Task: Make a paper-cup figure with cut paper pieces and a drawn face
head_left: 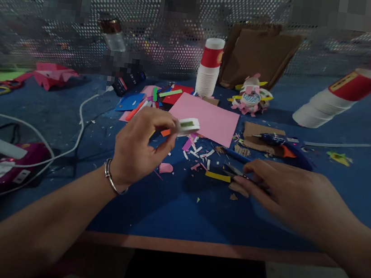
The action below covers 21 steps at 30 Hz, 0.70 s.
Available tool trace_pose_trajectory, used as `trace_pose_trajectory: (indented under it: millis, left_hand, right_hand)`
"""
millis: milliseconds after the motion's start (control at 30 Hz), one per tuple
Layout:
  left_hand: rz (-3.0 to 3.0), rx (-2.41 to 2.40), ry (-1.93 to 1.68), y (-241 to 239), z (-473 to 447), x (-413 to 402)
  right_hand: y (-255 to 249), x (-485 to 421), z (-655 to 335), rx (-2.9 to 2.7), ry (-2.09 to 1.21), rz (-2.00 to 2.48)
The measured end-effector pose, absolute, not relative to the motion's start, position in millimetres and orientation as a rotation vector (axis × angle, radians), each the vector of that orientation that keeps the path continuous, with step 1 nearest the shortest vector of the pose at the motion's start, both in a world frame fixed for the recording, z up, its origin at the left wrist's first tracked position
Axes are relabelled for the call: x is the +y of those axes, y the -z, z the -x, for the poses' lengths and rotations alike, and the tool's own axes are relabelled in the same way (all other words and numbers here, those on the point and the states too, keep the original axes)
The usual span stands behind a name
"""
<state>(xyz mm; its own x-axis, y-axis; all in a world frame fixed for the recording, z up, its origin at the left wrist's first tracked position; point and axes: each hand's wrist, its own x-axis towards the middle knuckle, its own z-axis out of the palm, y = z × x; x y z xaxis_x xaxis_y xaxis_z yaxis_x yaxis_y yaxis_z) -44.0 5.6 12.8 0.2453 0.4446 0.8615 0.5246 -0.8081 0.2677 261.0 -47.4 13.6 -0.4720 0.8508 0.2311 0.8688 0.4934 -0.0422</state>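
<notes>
My left hand (142, 144) is raised over the blue table, fingers pinched on a small white piece with a green strip (187, 125). A metal bracelet circles that wrist. My right hand (283, 188) lies low on the table to the right, its fingers stretched toward a pair of scissors (236, 170) and touching them beside a yellow paper strip (218, 176). A pink paper sheet (205, 119) lies just beyond the left hand. Small paper scraps are scattered between the two hands.
A stack of red-and-white paper cups (209, 67) stands at the back, another stack (337, 99) lies tipped at right. A brown cardboard piece (257, 57) leans on the mesh wall. A glue gun (282, 145), a tape roll (251, 97), white cables (81, 116) and a magenta device (14, 166) are around.
</notes>
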Motion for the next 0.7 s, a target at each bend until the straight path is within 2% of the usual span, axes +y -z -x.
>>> trace_pose_trajectory:
  millis: [200, 433, 700]
  left_hand:
    - [2.293, -1.744, 2.628, -2, 51, 24]
    - [2.027, -2.009, 2.975, -4, 55, 25]
    - [2.046, -2.229, 2.889, -9, 52, 16]
  right_hand:
    - [-18, -34, -229, -2.624, -0.014, 1.229]
    - [-20, -13, -158, -2.835, -0.225, 1.051]
    - [-8, -13, -148, -2.853, -0.217, 0.836]
